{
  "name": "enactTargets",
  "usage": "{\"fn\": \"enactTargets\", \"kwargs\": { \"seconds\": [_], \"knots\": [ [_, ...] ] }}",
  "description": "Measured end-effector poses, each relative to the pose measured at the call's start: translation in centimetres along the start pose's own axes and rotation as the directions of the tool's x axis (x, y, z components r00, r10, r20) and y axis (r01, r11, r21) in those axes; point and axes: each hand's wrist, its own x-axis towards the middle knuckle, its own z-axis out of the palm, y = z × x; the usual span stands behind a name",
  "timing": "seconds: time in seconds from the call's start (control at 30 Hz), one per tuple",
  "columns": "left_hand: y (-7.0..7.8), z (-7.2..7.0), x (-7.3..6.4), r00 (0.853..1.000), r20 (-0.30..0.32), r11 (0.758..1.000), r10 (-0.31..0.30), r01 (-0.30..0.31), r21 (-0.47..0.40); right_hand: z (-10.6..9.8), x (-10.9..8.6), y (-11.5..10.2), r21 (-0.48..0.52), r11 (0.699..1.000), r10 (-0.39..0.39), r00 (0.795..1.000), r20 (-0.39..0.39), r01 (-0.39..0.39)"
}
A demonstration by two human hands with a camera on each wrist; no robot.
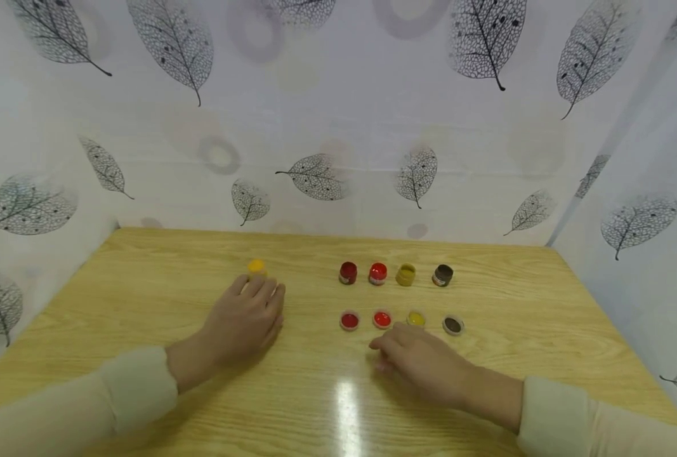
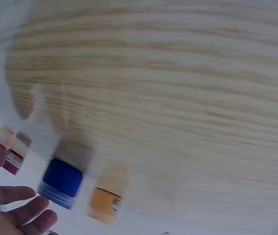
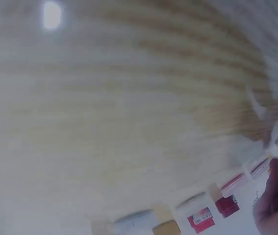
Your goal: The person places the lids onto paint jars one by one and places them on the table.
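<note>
My left hand [image 1: 247,317] reaches over the left part of the table, its fingers extended. In the left wrist view its fingertips are close beside a small blue paint jar [image 2: 63,177], which the hand hides in the head view. Just past that hand stands an orange-yellow paint jar [image 1: 256,266]. My right hand [image 1: 420,362] hovers with loosely bent fingers and holds nothing. It is nearest the row of upturned jar lids: dark red [image 1: 349,320], bright red [image 1: 382,319], yellow [image 1: 416,318], partly overlapped by the hand, and dark brown [image 1: 453,325].
Behind the lids stand uncapped paint jars in a row: dark red [image 1: 348,273], bright red [image 1: 378,273], ochre yellow [image 1: 405,275] and dark brown [image 1: 443,275]. The wooden table [image 1: 161,266] meets a leaf-patterned curtain [image 1: 338,127] at the back and sides.
</note>
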Motion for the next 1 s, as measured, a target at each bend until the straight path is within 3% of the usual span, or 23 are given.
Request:
{"fn": "enactTargets", "kwargs": {
  "seconds": [0.1,0.2,0.33,0.53,0.63,0.8,1.0],
  "knots": [
    [1.1,-0.1,0.9,0.999,0.046,0.995,0.0,0.005,-0.099,0.3,0.1,0.3,-0.256,0.963,-0.097,0.994,-0.043,0.082],
    [2.1,0.0,1.8,0.993,0.119,0.98,-0.009,0.033,-0.198,0.5,0.4,0.5,-0.391,0.914,-0.148,0.987,-0.066,0.111],
    [3.0,0.7,3.1,0.973,0.228,0.958,-0.018,0.082,-0.274,0.5,0.9,0.5,-0.435,0.895,-0.145,0.987,-0.066,0.102],
    [3.3,2.2,5.1,0.93,0.358,0.952,-0.083,0.181,-0.248,0.5,1.7,0.6,-0.461,0.885,-0.08,0.997,-0.019,0.063],
    [3.3,2.8,6.2,0.893,0.434,0.932,-0.122,0.253,-0.258,0.5,2.0,0.7,-0.47,0.882,-0.053,0.999,-0.005,0.044],
    [3.2,3.4,8.3,0.816,0.554,0.902,-0.164,0.351,-0.25,0.7,2.9,1.0,-0.486,0.874,-0.019,1.0,-0.006,0.014],
    [3.2,4.2,10.4,0.761,0.617,0.9,-0.197,0.391,-0.195,0.9,4.3,1.1,-0.503,0.863,0.038,0.999,0.0,-0.033]
  ]
}}
